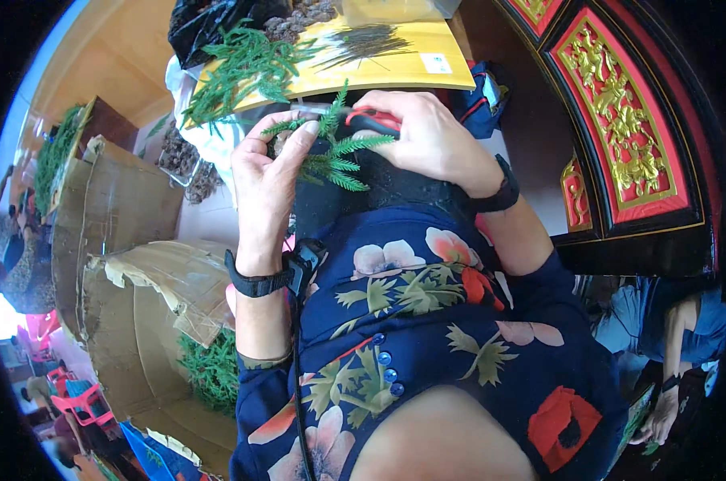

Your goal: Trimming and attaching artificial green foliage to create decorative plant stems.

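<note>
My left hand (268,160) pinches a green needle-leaved sprig (347,164) near its stem, thumb pressed against the fingers. Something pale brown shows under that thumb, too covered to name. In my right hand (443,140) is a pair of pliers (375,120) with red and black handles, held just right of the sprig. The jaws of the pliers blur into the greenery, so I cannot tell whether they touch it. Beyond my hands, loose green sprigs (255,68) and a bundle of thin dark wires (367,44) lie on a yellow board (443,52).
To my left stands an open cardboard box (134,329) with more greenery (210,369) inside. A black plastic bag (198,32) and brown clumps (299,16) lie at the far edge. Carved red and gold panels (620,112) rise at the right. Another person's hand (660,417) shows lower right.
</note>
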The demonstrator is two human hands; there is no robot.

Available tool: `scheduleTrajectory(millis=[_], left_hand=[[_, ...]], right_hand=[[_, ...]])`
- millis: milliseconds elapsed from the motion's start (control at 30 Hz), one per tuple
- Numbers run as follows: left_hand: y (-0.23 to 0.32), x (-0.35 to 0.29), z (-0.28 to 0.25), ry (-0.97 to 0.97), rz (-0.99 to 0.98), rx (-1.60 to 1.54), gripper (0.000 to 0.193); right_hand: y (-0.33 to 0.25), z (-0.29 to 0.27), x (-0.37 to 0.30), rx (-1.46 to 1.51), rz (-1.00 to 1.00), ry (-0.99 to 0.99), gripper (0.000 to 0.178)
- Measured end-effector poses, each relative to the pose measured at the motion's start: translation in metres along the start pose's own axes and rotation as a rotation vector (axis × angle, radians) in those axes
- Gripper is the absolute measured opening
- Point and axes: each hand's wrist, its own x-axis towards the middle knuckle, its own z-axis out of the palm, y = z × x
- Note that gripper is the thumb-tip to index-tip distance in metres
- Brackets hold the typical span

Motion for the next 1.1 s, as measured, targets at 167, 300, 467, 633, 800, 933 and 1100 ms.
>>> scheduleTrajectory(millis=[167,300,467,633,800,933,1100], left_hand=[[-0.001,0.000,0.003,0.006,0.021,0.014,0.018],[-0.006,0.003,0.002,-0.013,-0.008,0.004,0.020],[-0.007,0.003,-0.003,-0.027,0.003,0.066,0.020],[0.010,0.005,-0.013,-0.177,-0.056,-0.015,0.026],[0.008,0.003,-0.024,-0.278,-0.045,0.049,0.032],[0.003,0.003,-0.014,-0.077,0.150,0.438,0.035],[0.009,0.003,-0.012,0.078,0.219,0.338,0.049]], right_hand=[[0.008,-0.003,-0.003,0.128,0.014,0.001,0.029],[0.008,0.002,-0.005,0.056,-0.069,-0.036,0.029],[-0.001,-0.002,-0.002,0.005,0.018,-0.030,0.025],[-0.003,-0.003,-0.003,-0.036,0.051,0.010,0.020],[-0.020,-0.013,-0.002,-0.134,0.051,0.025,0.019],[-0.018,-0.016,0.005,-0.190,0.035,0.018,0.018],[0.016,-0.027,0.042,-0.025,-0.079,0.133,0.022]])
